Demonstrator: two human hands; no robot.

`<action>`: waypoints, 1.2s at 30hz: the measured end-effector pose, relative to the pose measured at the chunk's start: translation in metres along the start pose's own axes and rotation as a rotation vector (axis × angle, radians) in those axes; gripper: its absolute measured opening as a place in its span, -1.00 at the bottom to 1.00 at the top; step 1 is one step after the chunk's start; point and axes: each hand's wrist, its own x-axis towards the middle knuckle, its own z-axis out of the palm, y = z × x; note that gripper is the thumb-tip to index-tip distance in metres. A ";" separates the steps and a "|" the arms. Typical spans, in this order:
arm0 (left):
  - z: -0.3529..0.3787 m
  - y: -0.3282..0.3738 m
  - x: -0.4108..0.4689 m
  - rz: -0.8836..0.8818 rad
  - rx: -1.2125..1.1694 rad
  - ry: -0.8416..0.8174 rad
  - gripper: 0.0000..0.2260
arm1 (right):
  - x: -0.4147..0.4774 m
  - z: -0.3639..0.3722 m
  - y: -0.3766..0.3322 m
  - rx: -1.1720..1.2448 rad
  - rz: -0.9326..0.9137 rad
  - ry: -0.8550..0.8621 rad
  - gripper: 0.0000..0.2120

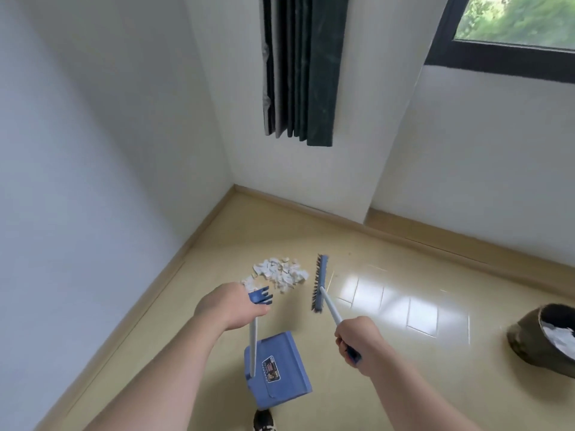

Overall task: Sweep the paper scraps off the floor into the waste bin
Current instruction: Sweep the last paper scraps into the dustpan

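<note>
Paper scraps (278, 273): white, heaped together.

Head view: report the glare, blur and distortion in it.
In the head view, window light throws a bright glare patch on the floor; the broom bristles smear slightly at their near end; wide-angle distortion bows the wall edges and skirting; the paper scraps look fairly sharp.

You get bright, even daylight from the window (513, 23). Below it, white glare patches sit on the floor (389, 293). Left of it, the wall (77, 150) edges bow; greenery through it blurs.
</note>
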 end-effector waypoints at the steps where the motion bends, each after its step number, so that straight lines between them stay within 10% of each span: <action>1: -0.009 -0.018 0.008 -0.020 -0.021 0.005 -0.56 | 0.001 0.019 -0.008 -0.005 0.002 0.004 -0.75; 12: -0.077 -0.119 0.108 -0.191 -0.074 -0.042 -0.57 | 0.063 0.125 -0.106 -0.047 0.079 0.102 -0.82; 36: -0.187 -0.100 0.291 -0.385 0.252 -0.030 -0.61 | 0.227 0.179 -0.274 -0.231 0.283 0.066 -0.84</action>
